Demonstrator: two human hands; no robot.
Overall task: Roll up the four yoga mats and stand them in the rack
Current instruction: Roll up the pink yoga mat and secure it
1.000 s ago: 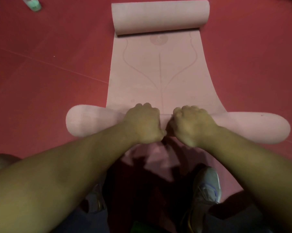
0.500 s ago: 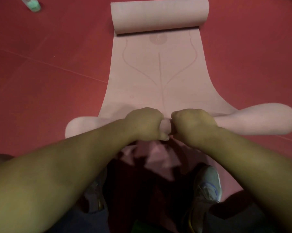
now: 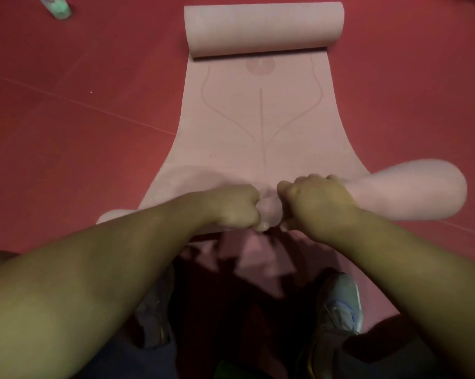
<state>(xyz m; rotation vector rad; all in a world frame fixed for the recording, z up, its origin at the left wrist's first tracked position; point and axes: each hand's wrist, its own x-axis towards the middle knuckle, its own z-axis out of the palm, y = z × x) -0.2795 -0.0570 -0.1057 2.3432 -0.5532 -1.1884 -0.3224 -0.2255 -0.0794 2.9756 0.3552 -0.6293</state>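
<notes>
On red floor [image 3: 66,160], left hand [image 3: 232,207], right hand [image 3: 317,205] gripping pink mat roll [image 3: 411,195]

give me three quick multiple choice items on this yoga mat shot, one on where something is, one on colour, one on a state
1. Where do the hands grip the near roll?
A. its middle
B. its two tips
C. the far curl

2. What colour is the floor?
A. grey
B. red
C. blue

3. The mat's far end is
A. flat
B. folded square
C. curled into a roll

Key: 1 A, the left hand and right hand sit side by side at the centre of the near roll. 2 B, the floor is red. 3 C, the far end of the pink mat is curled into a roll.
</notes>
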